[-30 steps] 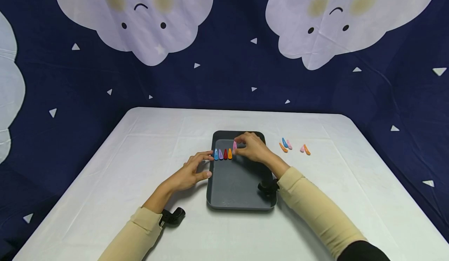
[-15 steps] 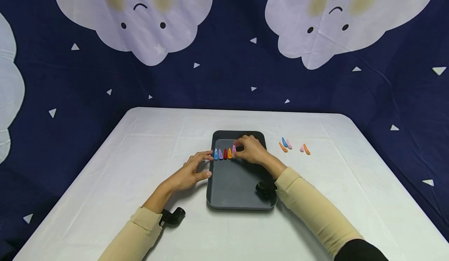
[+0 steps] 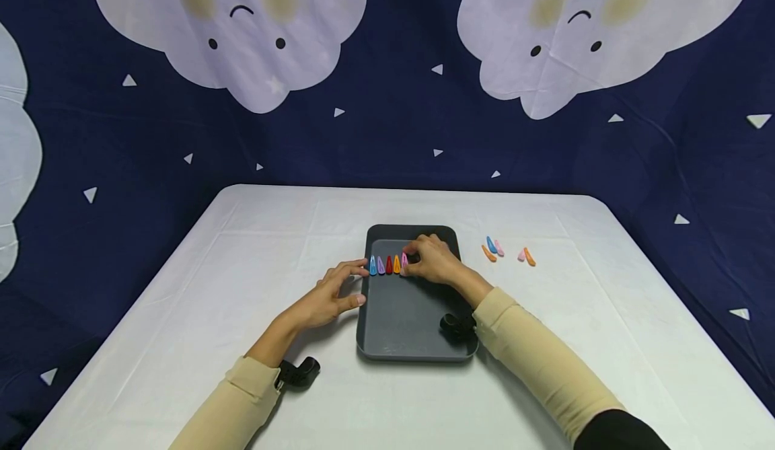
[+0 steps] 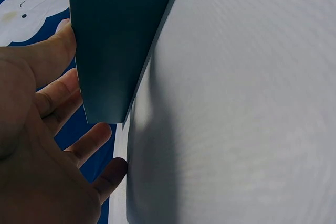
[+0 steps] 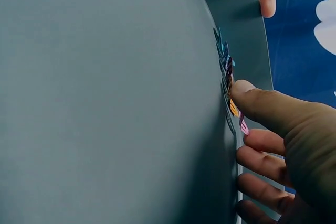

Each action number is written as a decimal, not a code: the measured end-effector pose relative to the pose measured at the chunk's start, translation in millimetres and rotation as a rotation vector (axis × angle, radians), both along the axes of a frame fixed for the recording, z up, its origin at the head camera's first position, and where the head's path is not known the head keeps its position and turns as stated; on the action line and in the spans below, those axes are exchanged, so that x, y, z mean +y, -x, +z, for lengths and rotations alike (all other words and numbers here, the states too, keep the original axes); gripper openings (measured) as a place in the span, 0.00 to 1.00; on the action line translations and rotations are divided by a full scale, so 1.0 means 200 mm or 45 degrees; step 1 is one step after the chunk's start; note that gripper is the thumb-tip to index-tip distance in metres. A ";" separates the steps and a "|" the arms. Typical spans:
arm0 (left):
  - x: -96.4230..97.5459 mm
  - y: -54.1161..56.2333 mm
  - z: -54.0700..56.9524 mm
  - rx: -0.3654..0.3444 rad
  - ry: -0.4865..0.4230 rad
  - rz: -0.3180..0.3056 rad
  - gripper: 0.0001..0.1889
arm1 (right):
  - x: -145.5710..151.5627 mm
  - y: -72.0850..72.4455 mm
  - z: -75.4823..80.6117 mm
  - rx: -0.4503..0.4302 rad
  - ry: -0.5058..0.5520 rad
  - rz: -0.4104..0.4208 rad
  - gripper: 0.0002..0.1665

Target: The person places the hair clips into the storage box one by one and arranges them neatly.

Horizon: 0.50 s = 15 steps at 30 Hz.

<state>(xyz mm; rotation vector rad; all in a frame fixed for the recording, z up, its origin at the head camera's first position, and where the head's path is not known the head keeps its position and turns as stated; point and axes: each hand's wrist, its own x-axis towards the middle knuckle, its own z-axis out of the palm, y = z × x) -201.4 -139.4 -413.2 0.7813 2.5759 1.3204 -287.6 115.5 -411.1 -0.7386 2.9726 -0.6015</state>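
A dark grey tray (image 3: pixel 406 329) lies on the white table. Inside it, toward the far end, a row of snap hair clips runs left to right: blue (image 3: pixel 373 266), purple (image 3: pixel 381 266), red (image 3: pixel 389 266) and orange (image 3: pixel 397 265). At the row's right end my right hand (image 3: pixel 436 261) pinches a pink hair clip (image 3: pixel 404 260) between thumb and fingers, close beside the orange one. Its narrow end also shows as a pink clip (image 5: pixel 244 127) by the thumb in the right wrist view. My left hand (image 3: pixel 327 298) rests against the tray's left side, fingers extended at the rim.
Right of the tray, loose hair clips lie on the table (image 3: pixel 290 221) in two small groups: a blue clip (image 3: pixel 491 245), a pink clip (image 3: pixel 499 249) and an orange clip (image 3: pixel 489 254), then a pink clip (image 3: pixel 521 257) beside an orange clip (image 3: pixel 529 257). A dark blue cloud-print backdrop (image 3: pixel 399 134) stands behind.
The right hand has shifted slightly left and down with the pink hair clip, bringing it closer to the orange one. The left hand and the tray have stayed put.
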 end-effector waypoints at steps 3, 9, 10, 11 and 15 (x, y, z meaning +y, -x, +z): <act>0.00 0.00 0.00 -0.002 -0.002 0.002 0.24 | 0.00 0.00 0.00 0.008 -0.010 0.004 0.28; 0.00 0.00 0.00 0.002 -0.003 0.002 0.24 | -0.01 0.00 -0.01 0.027 -0.037 0.005 0.27; 0.00 0.00 0.00 0.003 -0.004 0.001 0.24 | -0.01 0.00 -0.01 0.028 -0.037 0.004 0.27; 0.00 0.00 0.00 0.007 -0.004 0.001 0.24 | -0.01 0.00 -0.01 0.029 -0.037 0.003 0.28; 0.00 0.00 0.00 0.012 -0.006 -0.001 0.24 | -0.01 0.00 -0.02 0.024 -0.039 -0.002 0.28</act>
